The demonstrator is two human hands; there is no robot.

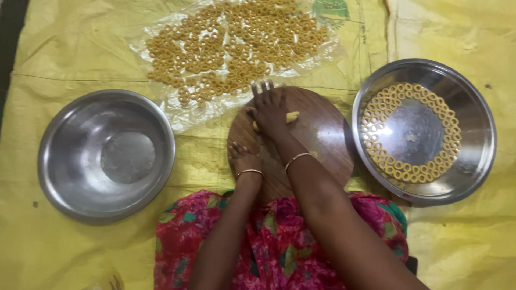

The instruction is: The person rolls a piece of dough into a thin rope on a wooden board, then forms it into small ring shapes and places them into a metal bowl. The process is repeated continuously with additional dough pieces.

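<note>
Right hand covering dough, fingertips blurred

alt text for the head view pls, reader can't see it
A person's right hand presses a piece of yellow dough on a round wooden board, the left hand resting at the board's near edge. Dough rings lie on a plastic sheet beyond; more ring a steel bowl at right, another steel bowl at left.

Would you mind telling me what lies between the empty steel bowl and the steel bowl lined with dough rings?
In the head view, the round wooden board lies between them, with both hands on it and the right hand pressing yellow dough.
</note>
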